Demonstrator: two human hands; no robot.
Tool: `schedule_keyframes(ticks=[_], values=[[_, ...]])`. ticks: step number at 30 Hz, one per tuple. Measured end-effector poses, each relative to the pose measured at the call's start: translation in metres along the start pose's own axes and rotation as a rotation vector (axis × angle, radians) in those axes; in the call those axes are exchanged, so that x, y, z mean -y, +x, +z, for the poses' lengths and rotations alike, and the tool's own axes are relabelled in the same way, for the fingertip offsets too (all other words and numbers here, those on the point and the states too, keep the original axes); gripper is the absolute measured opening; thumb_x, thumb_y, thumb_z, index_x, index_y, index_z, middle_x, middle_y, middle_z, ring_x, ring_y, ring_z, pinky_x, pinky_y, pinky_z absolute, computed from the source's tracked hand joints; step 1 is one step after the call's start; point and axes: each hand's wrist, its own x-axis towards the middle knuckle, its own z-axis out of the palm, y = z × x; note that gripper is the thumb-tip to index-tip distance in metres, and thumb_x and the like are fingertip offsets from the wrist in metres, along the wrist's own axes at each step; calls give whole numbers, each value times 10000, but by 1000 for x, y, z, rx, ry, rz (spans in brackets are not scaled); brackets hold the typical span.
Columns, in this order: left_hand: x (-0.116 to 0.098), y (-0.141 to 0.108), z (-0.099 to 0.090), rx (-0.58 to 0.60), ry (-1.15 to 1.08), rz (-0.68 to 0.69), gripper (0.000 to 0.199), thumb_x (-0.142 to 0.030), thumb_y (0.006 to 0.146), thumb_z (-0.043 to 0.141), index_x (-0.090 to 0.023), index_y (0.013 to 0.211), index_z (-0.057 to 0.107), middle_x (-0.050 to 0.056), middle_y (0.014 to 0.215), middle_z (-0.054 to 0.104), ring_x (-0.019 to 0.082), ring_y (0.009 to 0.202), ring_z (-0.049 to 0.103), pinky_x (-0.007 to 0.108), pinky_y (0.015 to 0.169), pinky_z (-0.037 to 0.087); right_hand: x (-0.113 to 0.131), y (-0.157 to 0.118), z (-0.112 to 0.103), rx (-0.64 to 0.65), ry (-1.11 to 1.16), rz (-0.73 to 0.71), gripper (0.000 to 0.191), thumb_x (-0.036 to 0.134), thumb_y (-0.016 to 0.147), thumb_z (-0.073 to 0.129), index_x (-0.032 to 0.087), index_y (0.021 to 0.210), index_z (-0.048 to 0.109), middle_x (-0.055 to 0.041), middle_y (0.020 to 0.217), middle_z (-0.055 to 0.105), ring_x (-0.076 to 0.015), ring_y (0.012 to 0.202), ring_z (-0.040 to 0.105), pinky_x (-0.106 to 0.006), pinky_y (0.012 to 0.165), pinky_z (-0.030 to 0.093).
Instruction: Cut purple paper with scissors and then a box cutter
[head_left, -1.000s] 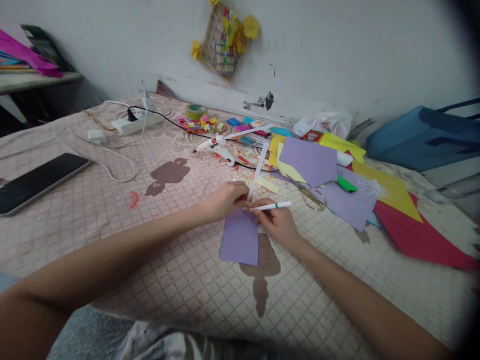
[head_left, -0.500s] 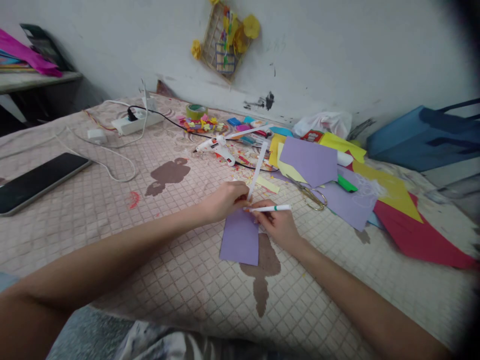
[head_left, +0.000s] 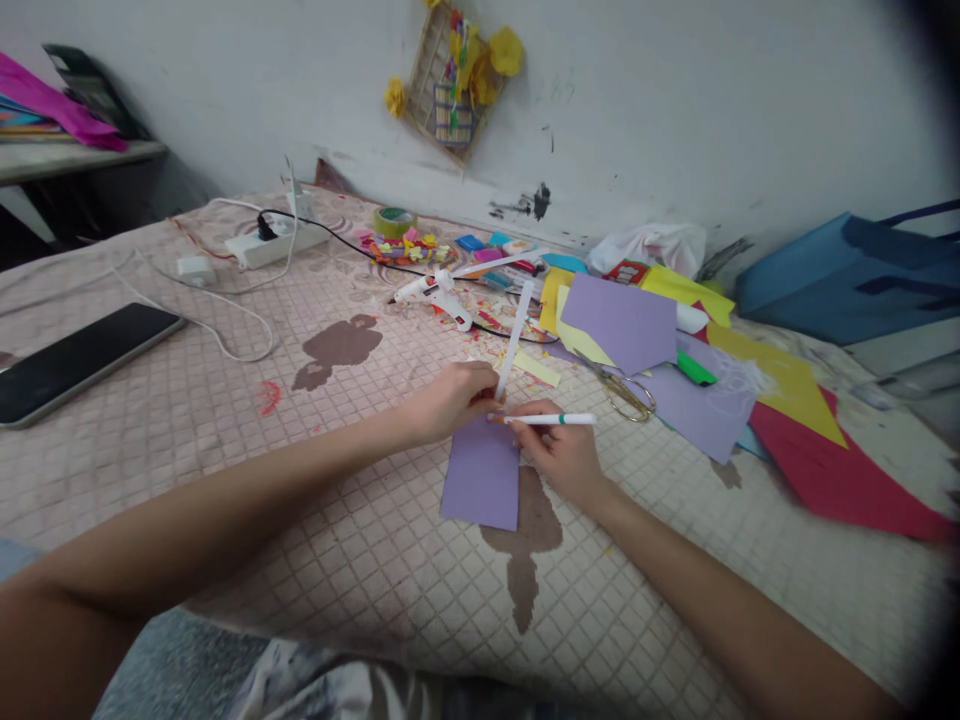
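Note:
A purple paper piece (head_left: pixel 481 480) lies flat on the patterned cloth in front of me. At its upper edge my left hand (head_left: pixel 459 400) is closed on a translucent white strip (head_left: pixel 514 343), which points away from me. My right hand (head_left: pixel 559 450) pinches a white pen (head_left: pixel 570 419) with a green band. The pen lies nearly level, its orange tip at the top of the purple paper beside my left fingertips. Just what the left fingers press is partly hidden.
A white glue gun (head_left: pixel 439 297) lies beyond my hands. Scissors (head_left: pixel 626 393) and coloured paper sheets (head_left: pixel 619 320) are at the right. A phone (head_left: pixel 82 360) and power strip (head_left: pixel 277 245) are at the left; a blue bag (head_left: pixel 840 280) stands far right.
The pen has shifted slightly to the right in my right hand, its back end farther out. My left hand, the strip and the purple paper look nearly unchanged.

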Motion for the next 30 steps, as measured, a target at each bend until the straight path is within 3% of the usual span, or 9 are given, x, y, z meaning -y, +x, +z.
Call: schedule_keyframes(ticks=[12,24,30], values=[[0,1,2,-21,-8,19,101,-133,811,602,-121,710,605,-14,652,527,96,614,487,197,597,376,6,0,5,7,-80,-128,121,246,900,515,205,973,603,-43,916,685,-174,849,654,-295,749,515],[-4,2,0,-30,-9,20,159,-103,792,613,-118,648,549,-23,631,489,93,605,458,194,593,361,7,-1,9,5,-218,-271,147,222,919,485,209,1022,590,-58,922,683,-180,874,660,-316,787,542],[-4,1,0,-29,-16,23,178,-99,788,611,-124,632,530,-24,625,485,91,597,451,191,586,359,7,-2,11,13,-249,-275,143,209,916,490,212,1014,594,-58,915,673,-176,871,651,-313,799,543]])
